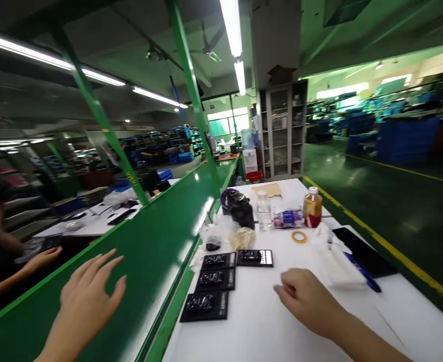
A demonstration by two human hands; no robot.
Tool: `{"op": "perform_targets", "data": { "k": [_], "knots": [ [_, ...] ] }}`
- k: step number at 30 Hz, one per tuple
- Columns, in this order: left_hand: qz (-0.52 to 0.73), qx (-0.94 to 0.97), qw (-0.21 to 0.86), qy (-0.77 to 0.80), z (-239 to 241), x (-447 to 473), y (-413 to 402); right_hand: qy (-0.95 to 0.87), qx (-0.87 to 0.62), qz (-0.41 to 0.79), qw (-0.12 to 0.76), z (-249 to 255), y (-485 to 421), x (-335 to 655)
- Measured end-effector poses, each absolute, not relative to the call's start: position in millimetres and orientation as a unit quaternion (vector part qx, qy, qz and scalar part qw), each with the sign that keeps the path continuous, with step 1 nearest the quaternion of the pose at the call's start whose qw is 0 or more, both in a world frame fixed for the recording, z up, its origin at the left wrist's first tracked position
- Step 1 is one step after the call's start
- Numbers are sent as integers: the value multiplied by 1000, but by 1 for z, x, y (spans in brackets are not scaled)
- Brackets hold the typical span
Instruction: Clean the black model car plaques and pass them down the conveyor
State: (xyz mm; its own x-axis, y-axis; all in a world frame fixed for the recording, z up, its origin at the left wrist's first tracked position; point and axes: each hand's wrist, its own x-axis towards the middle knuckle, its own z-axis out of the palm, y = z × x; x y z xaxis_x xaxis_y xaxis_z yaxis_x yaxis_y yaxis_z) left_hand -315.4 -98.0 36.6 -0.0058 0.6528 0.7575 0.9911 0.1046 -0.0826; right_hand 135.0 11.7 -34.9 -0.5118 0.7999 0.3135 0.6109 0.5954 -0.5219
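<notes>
My left hand point(89, 294) hovers over the green conveyor belt point(157, 241) with its fingers spread, holding nothing. My right hand point(306, 299) rests above the white table point(266, 322), fingers loosely curled, with nothing visible in it. Just left of my right hand lie several flat black trays point(216, 279) holding small dark parts, lined up along the table's left edge. One more black tray point(254, 258) lies beyond them.
Farther back on the table stand a dark bag point(242, 208), a clear bottle point(263, 210), a drink bottle point(312, 207), a tape roll point(299, 236), white cloth point(329, 256), a black flat item point(362, 251) and a blue pen point(362, 274). Another person's hand point(42, 259) is across the belt at left.
</notes>
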Motion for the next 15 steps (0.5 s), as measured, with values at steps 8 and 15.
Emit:
{"op": "perform_targets", "data": {
  "k": [8,15],
  "knots": [
    [-161,-854,290,-401,73,-98,52,-823,-412,213,327,-74,46,114],
    [-47,-879,162,-446,65,29,182,-823,-466,221,240,-72,63,116]
  ]
}}
